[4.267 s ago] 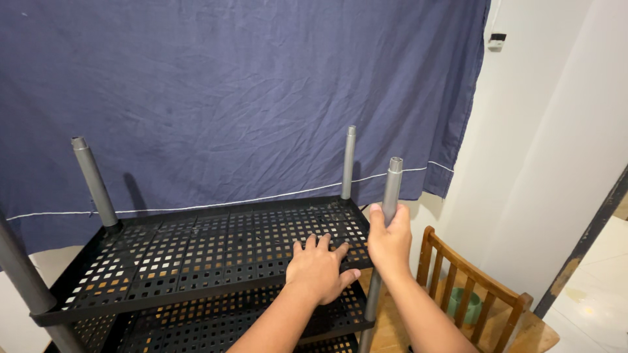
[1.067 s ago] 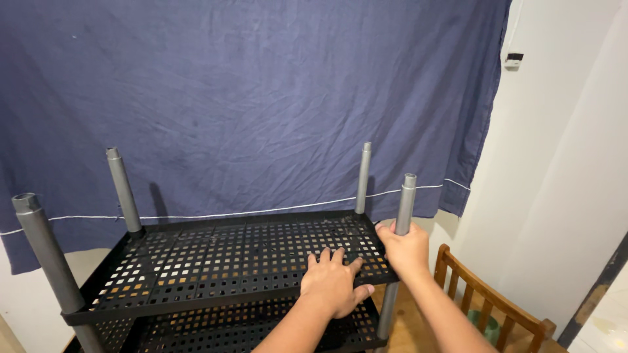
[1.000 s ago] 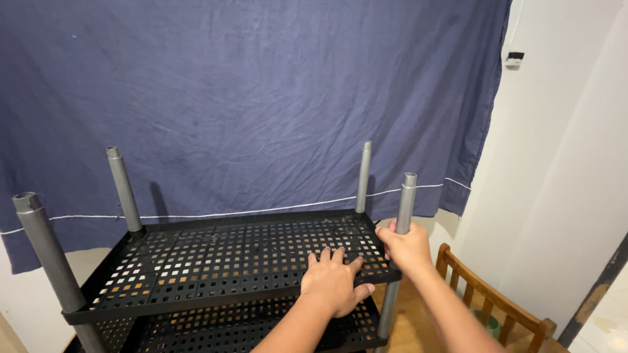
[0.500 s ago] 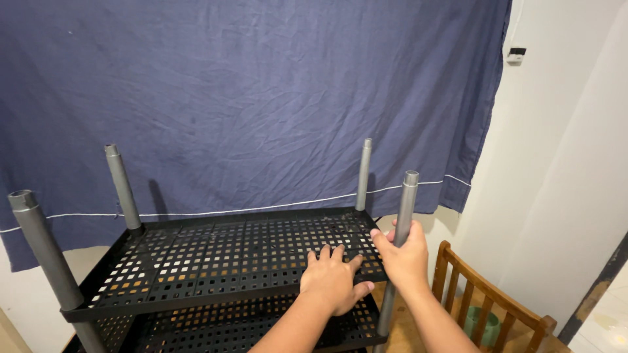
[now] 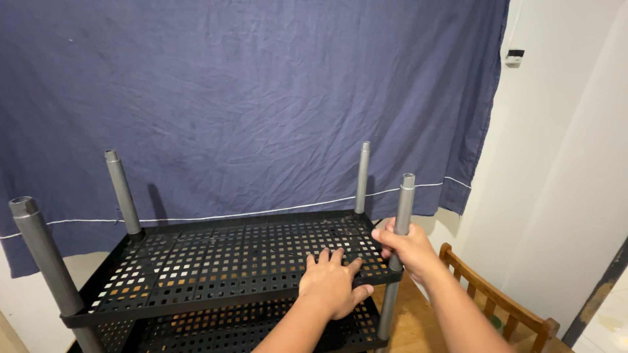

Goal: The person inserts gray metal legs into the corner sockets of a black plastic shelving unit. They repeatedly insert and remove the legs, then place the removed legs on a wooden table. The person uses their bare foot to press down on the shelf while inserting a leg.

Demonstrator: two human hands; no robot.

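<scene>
While the left hand [image 5: 333, 285] lies flat, fingers spread, on the black perforated shelf [image 5: 216, 261] near its front right corner, pinning it down, the right hand [image 5: 409, 250] wraps closed around the grey corner post [image 5: 400, 225] just above the shelf, steadying that upright.
</scene>
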